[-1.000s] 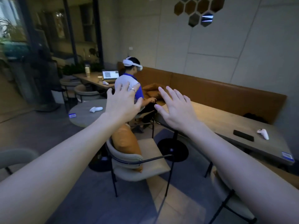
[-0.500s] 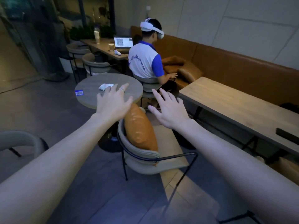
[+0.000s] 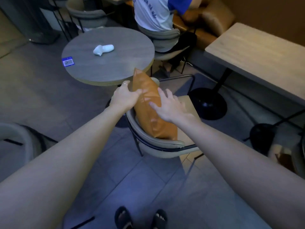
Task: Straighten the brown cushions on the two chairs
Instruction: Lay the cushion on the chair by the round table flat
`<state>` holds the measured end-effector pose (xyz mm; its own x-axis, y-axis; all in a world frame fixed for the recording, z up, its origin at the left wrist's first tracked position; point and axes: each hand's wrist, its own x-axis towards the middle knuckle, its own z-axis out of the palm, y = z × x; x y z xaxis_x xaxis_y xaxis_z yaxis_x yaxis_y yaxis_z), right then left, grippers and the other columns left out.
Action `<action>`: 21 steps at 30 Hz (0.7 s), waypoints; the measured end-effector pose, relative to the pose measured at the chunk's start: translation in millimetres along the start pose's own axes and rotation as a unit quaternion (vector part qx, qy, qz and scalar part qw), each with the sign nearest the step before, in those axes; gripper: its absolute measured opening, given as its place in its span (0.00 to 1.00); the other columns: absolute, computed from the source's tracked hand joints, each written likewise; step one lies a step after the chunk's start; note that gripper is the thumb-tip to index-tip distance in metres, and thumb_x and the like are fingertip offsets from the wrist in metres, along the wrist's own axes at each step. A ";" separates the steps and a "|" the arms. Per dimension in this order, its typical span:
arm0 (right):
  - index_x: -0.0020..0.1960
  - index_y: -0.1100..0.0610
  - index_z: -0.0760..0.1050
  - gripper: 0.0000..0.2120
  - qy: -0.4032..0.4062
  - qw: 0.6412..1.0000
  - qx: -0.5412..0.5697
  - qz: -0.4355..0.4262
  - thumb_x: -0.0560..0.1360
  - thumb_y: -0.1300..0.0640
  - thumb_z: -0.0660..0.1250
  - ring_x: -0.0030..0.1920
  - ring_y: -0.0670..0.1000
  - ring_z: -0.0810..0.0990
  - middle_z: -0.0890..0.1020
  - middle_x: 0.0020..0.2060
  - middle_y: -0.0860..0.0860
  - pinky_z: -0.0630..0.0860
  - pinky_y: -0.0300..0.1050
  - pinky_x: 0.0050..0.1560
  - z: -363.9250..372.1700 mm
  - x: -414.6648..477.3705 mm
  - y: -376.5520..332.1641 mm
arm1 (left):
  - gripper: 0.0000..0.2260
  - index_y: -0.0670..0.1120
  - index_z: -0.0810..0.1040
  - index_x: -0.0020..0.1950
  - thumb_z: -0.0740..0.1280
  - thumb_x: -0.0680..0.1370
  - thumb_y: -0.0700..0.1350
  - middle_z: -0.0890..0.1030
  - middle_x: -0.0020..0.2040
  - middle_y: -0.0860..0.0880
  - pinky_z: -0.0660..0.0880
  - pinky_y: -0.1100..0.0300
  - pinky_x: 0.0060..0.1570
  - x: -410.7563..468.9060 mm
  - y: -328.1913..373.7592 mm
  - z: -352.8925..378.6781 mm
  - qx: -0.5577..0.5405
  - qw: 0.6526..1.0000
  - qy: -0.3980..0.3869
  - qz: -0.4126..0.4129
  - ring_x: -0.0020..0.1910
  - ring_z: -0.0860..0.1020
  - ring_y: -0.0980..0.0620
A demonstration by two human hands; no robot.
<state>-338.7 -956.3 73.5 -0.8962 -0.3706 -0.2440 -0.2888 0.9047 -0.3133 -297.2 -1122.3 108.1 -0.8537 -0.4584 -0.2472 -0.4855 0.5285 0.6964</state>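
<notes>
A brown cushion (image 3: 149,113) stands on its edge in a beige chair (image 3: 158,144), leaning along the curved backrest with one corner sticking up near the round table. My left hand (image 3: 124,96) grips the cushion's upper left edge, thumb on the front face. My right hand (image 3: 168,107) lies flat on the cushion's front face with fingers spread. A second chair (image 3: 14,138) shows only part of its grey backrest at the far left; I see no cushion on it.
A round grey table (image 3: 115,66) just beyond the chair carries a white controller (image 3: 103,49) and a blue card (image 3: 67,61). A person (image 3: 156,14) sits on another chair behind it. A long wooden table (image 3: 257,60) stands to the right.
I have moved in and the view has tilted down. Both hands dropped from the air onto the cushion: the left now grips its edge, the right rests on its face.
</notes>
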 end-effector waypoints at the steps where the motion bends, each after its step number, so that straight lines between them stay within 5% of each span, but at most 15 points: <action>1: 0.84 0.46 0.47 0.38 -0.016 1.000 0.008 0.018 0.80 0.31 0.52 0.80 0.63 0.58 0.51 0.84 0.53 0.60 0.68 0.74 12.3 3.5 1.2 | 0.34 0.50 0.62 0.80 0.68 0.78 0.58 0.71 0.75 0.43 0.68 0.54 0.61 8.6 -5.1 8.4 -0.017 1.000 -0.014 -0.012 0.72 0.70 0.41; 5: 0.84 0.44 0.42 0.42 -0.065 0.994 0.040 0.082 0.78 0.28 0.54 0.80 0.64 0.55 0.47 0.84 0.54 0.58 0.71 0.73 54.4 17.0 -1.7 | 0.35 0.48 0.61 0.80 0.70 0.78 0.57 0.71 0.75 0.45 0.65 0.59 0.54 46.5 -27.9 39.2 -0.068 0.993 -0.064 -0.068 0.71 0.71 0.43; 14: 0.84 0.42 0.43 0.37 -0.035 0.977 0.118 0.174 0.80 0.29 0.48 0.82 0.62 0.47 0.46 0.84 0.53 0.51 0.74 0.75 103.4 42.9 -12.8 | 0.60 0.56 0.52 0.82 0.74 0.57 0.73 0.67 0.78 0.49 0.66 0.46 0.72 133.3 -59.9 74.2 -0.128 0.976 -0.152 -0.093 0.74 0.68 0.44; 18: 0.83 0.42 0.51 0.31 0.030 0.966 0.172 0.189 0.83 0.33 0.44 0.82 0.59 0.51 0.52 0.84 0.52 0.53 0.71 0.76 115.5 44.5 -11.9 | 0.58 0.53 0.47 0.83 0.76 0.64 0.69 0.63 0.80 0.47 0.65 0.46 0.72 154.1 -63.5 89.8 -0.144 0.969 -0.173 -0.100 0.75 0.66 0.44; 21: 0.80 0.47 0.63 0.29 0.113 0.928 0.259 0.245 0.84 0.38 0.45 0.78 0.58 0.64 0.67 0.79 0.53 0.61 0.65 0.74 121.1 38.9 -3.0 | 0.58 0.53 0.43 0.83 0.77 0.66 0.67 0.59 0.81 0.45 0.65 0.47 0.71 158.3 -64.2 100.8 -0.109 0.974 -0.168 -0.103 0.76 0.65 0.42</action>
<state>-331.9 -998.9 -46.2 -0.9416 0.1643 -0.2940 0.3200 0.7089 -0.6285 -420.2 -1156.7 -43.6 -0.7741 -0.2587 -0.5778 -0.6323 0.2685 0.7267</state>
